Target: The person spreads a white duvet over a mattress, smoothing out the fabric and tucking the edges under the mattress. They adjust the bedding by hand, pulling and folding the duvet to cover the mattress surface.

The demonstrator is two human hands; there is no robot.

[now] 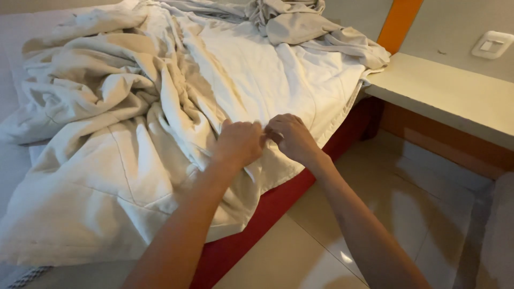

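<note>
Here both hands, left hand [239, 142] and right hand [289, 136], pinch the rumpled cream cotton duvet [134, 160] at one spot on the red-based bed [278, 200]; best keep grips clenched, pull evenly.

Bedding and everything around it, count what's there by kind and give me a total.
White quilt pinched at one spot by the left hand and right hand: 1
Crumpled grey sheet: 1
Red bed base: 1
Side shelf: 1
Wall switch plate: 1
Orange wall strip: 1
Total: 6
</note>
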